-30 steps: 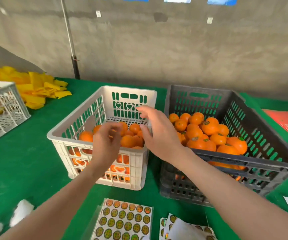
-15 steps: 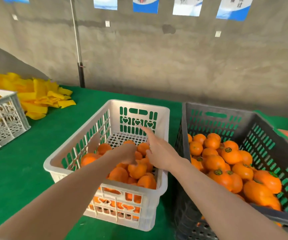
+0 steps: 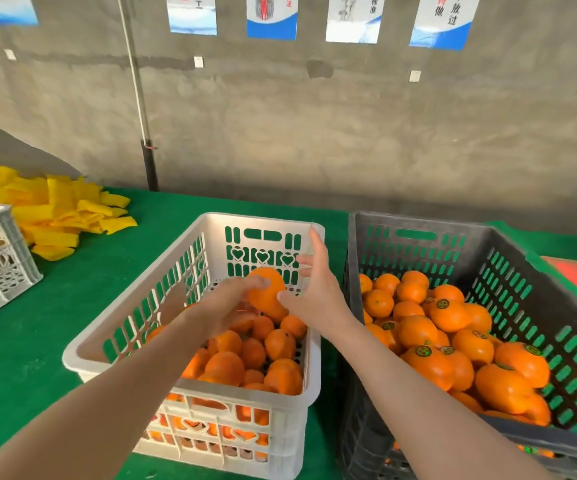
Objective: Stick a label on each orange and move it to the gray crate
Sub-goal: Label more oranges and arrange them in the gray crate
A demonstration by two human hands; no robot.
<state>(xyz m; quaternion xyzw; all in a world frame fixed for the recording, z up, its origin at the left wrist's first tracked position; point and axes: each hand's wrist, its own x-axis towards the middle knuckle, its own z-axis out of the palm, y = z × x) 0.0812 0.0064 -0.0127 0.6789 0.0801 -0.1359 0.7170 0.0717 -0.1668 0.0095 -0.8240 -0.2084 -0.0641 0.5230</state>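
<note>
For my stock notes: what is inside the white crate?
Oranges lie piled in the white crate, with no labels visible. The left hand grips one orange above the pile. The left forearm covers part of it; deeper layers are hidden.

rightmost wall poster [image 3: 444,20]: showing "放过" and "做", top cut off
poster beside it [image 3: 354,17]: showing "标准"
round labels [image 3: 423,350] on oranges [image 3: 416,330]: green-black print, blurring out, unreadable

bright, even light with soft, faint shadows on the green surface [image 3: 30,341]. the wide lens bows the wall [image 3: 384,140] at the edges; corners look slightly soft.
</note>
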